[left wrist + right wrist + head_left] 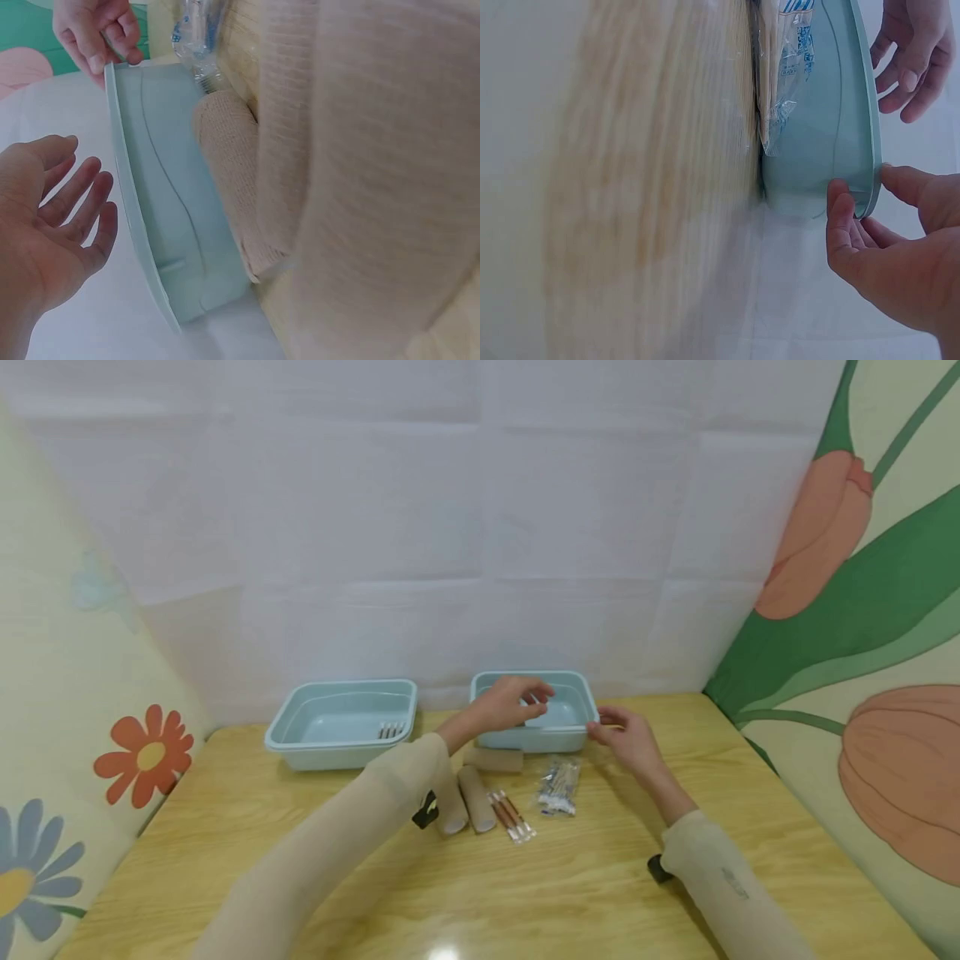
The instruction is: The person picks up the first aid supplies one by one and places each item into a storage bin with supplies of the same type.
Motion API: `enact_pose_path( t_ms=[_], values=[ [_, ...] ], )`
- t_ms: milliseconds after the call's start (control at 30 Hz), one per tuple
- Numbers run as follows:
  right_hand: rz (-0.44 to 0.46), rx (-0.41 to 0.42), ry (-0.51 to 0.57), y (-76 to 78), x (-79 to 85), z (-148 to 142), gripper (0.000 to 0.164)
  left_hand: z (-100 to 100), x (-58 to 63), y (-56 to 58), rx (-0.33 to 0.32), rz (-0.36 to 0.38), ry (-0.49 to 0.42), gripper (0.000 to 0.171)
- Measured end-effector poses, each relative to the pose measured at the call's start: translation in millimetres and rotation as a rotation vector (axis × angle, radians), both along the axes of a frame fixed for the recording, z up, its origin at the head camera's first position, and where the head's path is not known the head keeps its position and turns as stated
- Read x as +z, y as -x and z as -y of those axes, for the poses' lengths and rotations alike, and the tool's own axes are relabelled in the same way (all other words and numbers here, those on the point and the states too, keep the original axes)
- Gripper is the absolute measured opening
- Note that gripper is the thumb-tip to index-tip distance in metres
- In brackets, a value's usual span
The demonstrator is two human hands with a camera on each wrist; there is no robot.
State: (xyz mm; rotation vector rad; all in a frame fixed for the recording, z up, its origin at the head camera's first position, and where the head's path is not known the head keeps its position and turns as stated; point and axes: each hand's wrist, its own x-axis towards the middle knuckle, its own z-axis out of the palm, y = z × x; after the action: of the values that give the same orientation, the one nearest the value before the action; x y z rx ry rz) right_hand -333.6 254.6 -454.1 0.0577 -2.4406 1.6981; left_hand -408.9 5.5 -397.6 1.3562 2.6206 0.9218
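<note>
My left hand [508, 703] is over the light blue plastic basin [543, 742] on the right, with its fingers loosely bent and nothing in them. In the left wrist view that hand [56, 225] is apart from the basin's rim. At the basin's right front corner, my right hand [632, 742] pinches the rim between thumb and fingers, seen closely in the right wrist view. In front of the basin lie tan bandage rolls [477, 797], one along its wall. Beside them are a clear bag of cotton swabs [559, 787] and several brown-and-white swab sticks [513, 817] in clear wrapping.
A second light blue basin [322, 757] stands to the left, with several small dark-and-white sticks [390, 730] inside. Both basins are on a wood-grain table [570, 893] before a white cloth backdrop [360, 510]. Flower-printed panels [862, 635] flank the table.
</note>
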Motion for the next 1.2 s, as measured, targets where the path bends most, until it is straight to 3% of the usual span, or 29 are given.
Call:
enact_pose_path(
  t_ms=[300,767,1200],
  values=[
    [0.016,0.007,-0.016,4.0,-1.1,-5.0,0.050,17.3,-7.5,-3.0,-0.031,-0.085,-0.063,0.029],
    [-0.009,0.003,-0.026,9.7,0.3,-3.9,0.048,48.4,-3.7,-14.7,0.012,-0.040,-0.056,0.033],
    [-0.008,0.012,-0.033,9.7,0.9,-3.9,0.047,64.9,-3.8,-30.1,0.032,-0.095,-0.029,0.027]
  ],
)
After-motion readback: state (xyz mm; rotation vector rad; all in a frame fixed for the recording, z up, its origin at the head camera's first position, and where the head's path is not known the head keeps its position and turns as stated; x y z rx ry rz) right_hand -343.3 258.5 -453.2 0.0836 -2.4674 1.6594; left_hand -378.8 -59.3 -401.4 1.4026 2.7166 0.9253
